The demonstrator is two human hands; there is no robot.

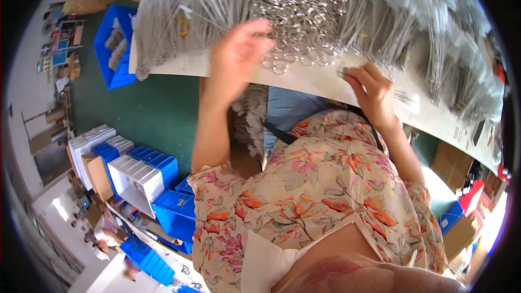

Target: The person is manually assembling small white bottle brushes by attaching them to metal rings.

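My left hand point(239, 54) is raised over the near left side of a heap of shiny metal rings point(298, 5). Motion smears its fingers, so whether anything is in them does not show. Farther right, my right hand point(374, 91) is closed in a pinch by the table's near edge, just below the heap. A small shiny metal piece point(343, 71) shows at its thumb and fingertip; its exact kind is too small to make out. Beside that wrist are a few thin white-ended pieces point(407, 99); I cannot tell if the hand touches them.
Bundles of thin metal wires point(209, 2) lie left of the rings, and more wire bundles point(391, 27) cover the right side of the pale table point(184, 67). A blue bin point(127, 78) stands at the table's left end. Blue crates point(176, 206) are stacked at lower left.
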